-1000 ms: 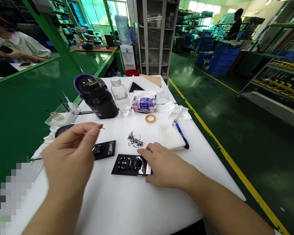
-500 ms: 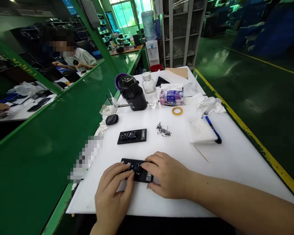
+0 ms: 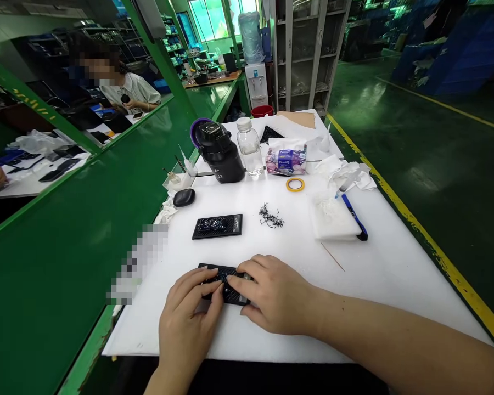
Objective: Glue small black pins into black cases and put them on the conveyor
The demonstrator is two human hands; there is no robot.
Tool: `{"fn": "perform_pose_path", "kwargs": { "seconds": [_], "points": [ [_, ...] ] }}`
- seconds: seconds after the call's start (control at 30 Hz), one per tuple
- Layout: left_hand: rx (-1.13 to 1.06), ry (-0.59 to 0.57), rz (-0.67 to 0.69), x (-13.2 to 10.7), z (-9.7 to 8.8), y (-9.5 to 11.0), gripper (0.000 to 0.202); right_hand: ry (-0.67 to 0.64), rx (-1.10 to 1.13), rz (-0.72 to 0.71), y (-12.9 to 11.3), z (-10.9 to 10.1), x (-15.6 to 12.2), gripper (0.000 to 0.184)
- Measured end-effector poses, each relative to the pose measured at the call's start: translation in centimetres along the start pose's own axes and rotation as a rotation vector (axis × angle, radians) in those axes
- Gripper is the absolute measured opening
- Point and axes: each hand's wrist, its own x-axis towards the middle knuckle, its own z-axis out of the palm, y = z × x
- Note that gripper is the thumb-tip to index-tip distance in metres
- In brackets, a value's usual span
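Observation:
A black rectangular plate (image 3: pixel 233 296) with a patterned surface and a glossy raised shape lies flat on the white table near its front edge. My left hand (image 3: pixel 191 307) is closed at the plate's left side, thumb and fingertips brought together over the glossy part. From the right, my right hand (image 3: pixel 271 293) grips the same plate, its index fingertip on the raised shape and its thumb by the near edge. Fingers cover much of the plate, so any small piece between them is hidden. Beyond it lies a similar black plate (image 3: pixel 229 226) with light lettering at one end.
Black slivers (image 3: pixel 270 217) are heaped mid-table. A thin stick (image 3: pixel 333 257), a white pad (image 3: pixel 333 222), a blue-black cutter (image 3: pixel 354 216) and yellow tape (image 3: pixel 295 185) lie to the right. Behind stand a black jug (image 3: pixel 222 156) and a clear bottle (image 3: pixel 251 151). A co-worker (image 3: pixel 127 90) sits beyond the partition.
The view has shifted slightly, so the table's things appear a little further left. My right index fingertip has come slightly closer to my left fingertips over the plate.

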Motion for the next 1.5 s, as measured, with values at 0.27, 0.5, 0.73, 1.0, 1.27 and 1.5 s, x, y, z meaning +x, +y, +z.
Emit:
{"fn": "perform_pose_path", "kwargs": {
  "seconds": [0.27,0.5,0.73,1.0,1.27,1.5],
  "points": [
    [-0.039,-0.055,-0.065,0.0,-0.2,0.0,0.013,-0.050,-0.068,-0.009,-0.5,-0.3,0.2,0.046],
    [-0.109,-0.133,-0.312,0.5,-0.6,-0.3,0.006,-0.072,-0.180,-0.031,-1.0,0.1,0.0,0.050],
    [-0.163,-0.189,-0.501,0.8,-0.2,-0.5,0.022,-0.081,-0.241,-0.023,-1.4,0.0,0.2,0.046],
    [-0.176,-0.262,-0.715,1.3,-0.3,0.0,0.049,-0.093,-0.139,-0.045,-0.4,-0.5,-0.2,0.048],
    [-0.200,-0.298,-0.836,2.1,-0.4,0.1,0.064,-0.082,-0.143,-0.038,-0.5,-0.5,-0.3,0.044],
    [-0.226,-0.309,-0.808,2.1,-0.5,-0.3,0.066,-0.089,-0.155,0.007,-1.1,-0.3,-0.1,0.045]
  ]
}}
